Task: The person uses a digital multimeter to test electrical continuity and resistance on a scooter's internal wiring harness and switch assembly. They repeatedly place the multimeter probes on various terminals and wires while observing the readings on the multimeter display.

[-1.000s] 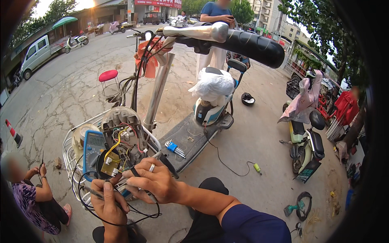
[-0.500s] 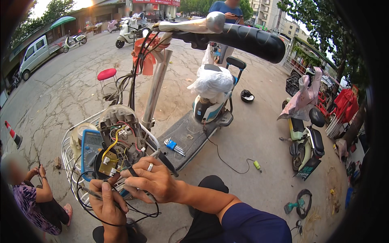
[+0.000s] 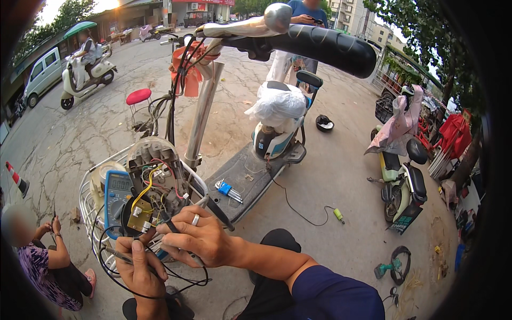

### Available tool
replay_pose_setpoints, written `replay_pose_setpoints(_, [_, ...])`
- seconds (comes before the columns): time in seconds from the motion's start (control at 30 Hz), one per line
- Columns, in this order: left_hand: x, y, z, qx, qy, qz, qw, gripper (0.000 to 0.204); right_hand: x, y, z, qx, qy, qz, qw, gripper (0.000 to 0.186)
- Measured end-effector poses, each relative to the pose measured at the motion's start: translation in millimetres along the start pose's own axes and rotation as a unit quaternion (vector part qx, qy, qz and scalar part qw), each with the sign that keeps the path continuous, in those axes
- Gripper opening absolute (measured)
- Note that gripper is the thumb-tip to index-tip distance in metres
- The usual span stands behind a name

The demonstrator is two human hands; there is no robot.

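Observation:
My left hand is closed, thumb up, on a slim test probe below a small circuit board. A dark test probe is pinched in my right hand, which wears a ring; its tip points toward the wiring. Black leads loop under both hands. The board carries white connectors and yellow wires. Behind it sits an opened round instrument housing with several thin wires. A blue multimeter leans at its left, in a white wire basket. My fingers hide where the left probe's tip ends.
The scooter's handlebar and steering tube rise ahead. A blue-held hex key set lies on the footboard. A crouching person is at the left; another person stands beyond the handlebar. A green power tool lies at right.
The rider on the white scooter has moved left and nearer across the background. My hands and probes hold almost the same place; the view has shifted slightly.

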State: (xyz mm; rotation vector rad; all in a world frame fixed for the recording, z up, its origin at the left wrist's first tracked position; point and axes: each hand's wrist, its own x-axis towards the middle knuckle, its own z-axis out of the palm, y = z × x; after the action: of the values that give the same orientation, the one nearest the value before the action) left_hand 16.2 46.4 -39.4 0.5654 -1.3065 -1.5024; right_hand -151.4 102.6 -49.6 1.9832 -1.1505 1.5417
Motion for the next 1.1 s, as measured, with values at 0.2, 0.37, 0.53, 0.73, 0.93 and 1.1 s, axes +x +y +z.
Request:
replay_pose_setpoints(0.2, [-0.3,0.3,0.5,0.003,0.001,0.003,1.0,0.022,-0.2,0.3,0.6,0.004,0.002,0.0,1.0,0.045])
replay_pose_setpoints(0.37, [-0.3,0.5,-0.1,0.007,-0.003,0.003,1.0,0.022,0.8,-0.2,0.1,0.002,0.003,-0.002,1.0,0.044])
replay_pose_setpoints(0.53, [-0.6,0.4,1.3,0.003,0.005,0.002,1.0,0.021,0.7,0.0,-0.5,0.002,0.0,-0.001,1.0,0.043])
replay_pose_setpoints(0.73, [-0.8,-0.4,0.4,-0.003,0.004,0.002,1.0,0.019,2.0,-0.9,-0.4,0.004,0.001,0.001,1.0,0.044])
replay_pose_setpoints(0.93, [0.2,-0.5,0.4,-0.005,0.002,0.003,1.0,0.019,1.7,-0.5,-0.1,0.008,0.002,0.004,1.0,0.044])
replay_pose_setpoints(1.1, [0.1,-0.4,-0.1,-0.005,-0.001,0.005,1.0,0.02,1.5,-0.3,0.1,0.008,0.003,0.003,1.0,0.044])
